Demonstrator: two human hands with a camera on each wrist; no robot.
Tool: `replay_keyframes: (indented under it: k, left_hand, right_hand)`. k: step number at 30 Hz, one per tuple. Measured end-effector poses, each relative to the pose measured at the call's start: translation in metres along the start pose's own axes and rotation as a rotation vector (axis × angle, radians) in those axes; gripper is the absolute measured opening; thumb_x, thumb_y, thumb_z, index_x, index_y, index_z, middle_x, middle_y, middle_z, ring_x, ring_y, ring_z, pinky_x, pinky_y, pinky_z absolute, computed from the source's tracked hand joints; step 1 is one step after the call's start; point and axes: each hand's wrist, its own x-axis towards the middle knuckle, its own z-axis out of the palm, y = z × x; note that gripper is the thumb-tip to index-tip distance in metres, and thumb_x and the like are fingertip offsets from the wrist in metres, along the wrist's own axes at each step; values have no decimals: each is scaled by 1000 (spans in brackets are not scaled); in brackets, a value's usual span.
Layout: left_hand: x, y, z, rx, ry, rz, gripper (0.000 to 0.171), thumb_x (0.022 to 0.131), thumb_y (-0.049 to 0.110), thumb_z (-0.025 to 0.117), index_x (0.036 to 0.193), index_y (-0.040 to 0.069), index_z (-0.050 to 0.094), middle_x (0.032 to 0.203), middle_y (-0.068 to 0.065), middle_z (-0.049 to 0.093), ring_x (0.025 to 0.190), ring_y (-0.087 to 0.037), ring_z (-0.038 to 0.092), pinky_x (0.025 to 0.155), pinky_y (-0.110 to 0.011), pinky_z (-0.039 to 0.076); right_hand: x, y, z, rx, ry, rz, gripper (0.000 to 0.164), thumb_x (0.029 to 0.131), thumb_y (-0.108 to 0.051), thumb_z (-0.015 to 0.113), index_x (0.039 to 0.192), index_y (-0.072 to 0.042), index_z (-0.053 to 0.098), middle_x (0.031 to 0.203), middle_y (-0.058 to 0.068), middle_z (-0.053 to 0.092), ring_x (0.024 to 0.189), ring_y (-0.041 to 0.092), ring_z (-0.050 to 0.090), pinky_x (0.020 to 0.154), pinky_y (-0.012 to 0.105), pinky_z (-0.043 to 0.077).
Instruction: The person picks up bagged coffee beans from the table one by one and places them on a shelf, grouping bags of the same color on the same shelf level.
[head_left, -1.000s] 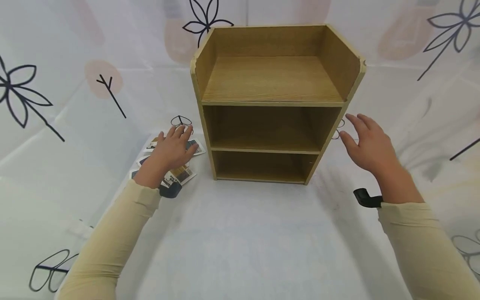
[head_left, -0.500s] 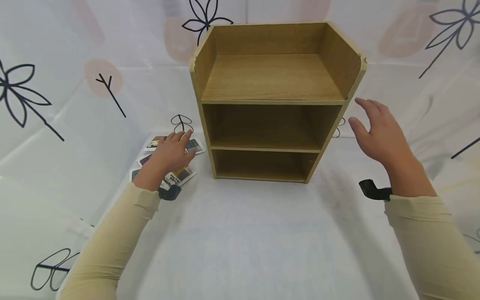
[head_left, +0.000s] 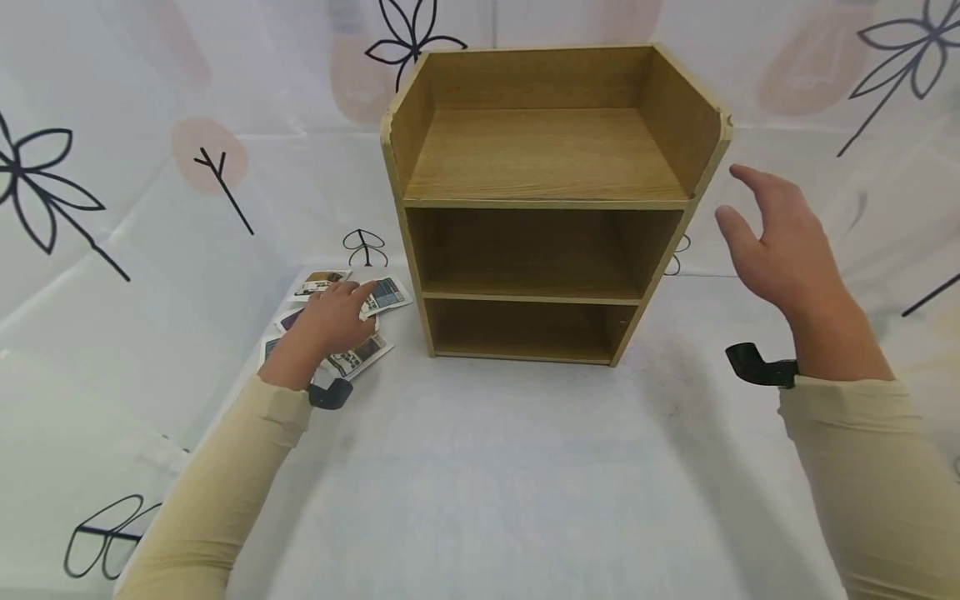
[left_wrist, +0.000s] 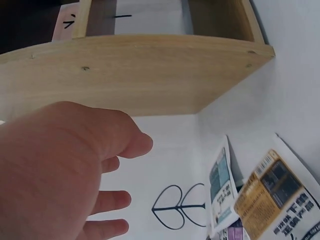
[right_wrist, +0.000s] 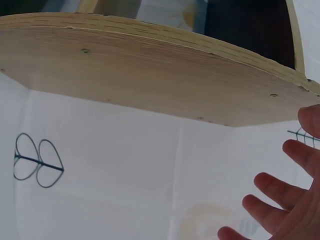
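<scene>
A small wooden shelf unit [head_left: 547, 205] with three levels stands upright at the middle back. To its left, several flat printed packets [head_left: 387, 294] lie in a loose pile, partly hidden by my left hand [head_left: 333, 323]. That hand is low over them, fingers spread and loosely bent, gripping nothing. In the left wrist view, an orange-and-white packet [left_wrist: 272, 197] and a white packet with a teal panel [left_wrist: 220, 182] show beyond my fingertips. My right hand [head_left: 783, 242] is raised beside the unit's upper right side, fingers apart and holding nothing; its thumb points toward the side panel [right_wrist: 150, 75].
A white sheet [head_left: 525, 483] covers the table in front of the unit. Behind and beside it hangs a pale backdrop [head_left: 300, 100] with line-drawn flowers and leaves. Black straps [head_left: 757, 367] sit at both wrists. The shelf levels hold nothing visible.
My left hand has lowered slightly toward the packets, its fingers bending a little more. The right hand has risen and moved outward, away from the shelf unit, which stays in place.
</scene>
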Motion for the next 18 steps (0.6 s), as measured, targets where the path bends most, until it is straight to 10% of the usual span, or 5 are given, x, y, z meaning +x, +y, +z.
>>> replay_keyframes:
  k: [18]
  left_hand:
    - [-9, -21, 22, -52, -25, 39, 60, 96, 29, 41, 151, 8, 30, 149, -28, 36, 137, -49, 34, 113, -62, 28]
  right_hand:
    - [5, -22, -16, 116, 53, 99, 54, 102, -41, 28, 153, -43, 11, 164, -7, 12, 152, 22, 12, 119, 58, 18]
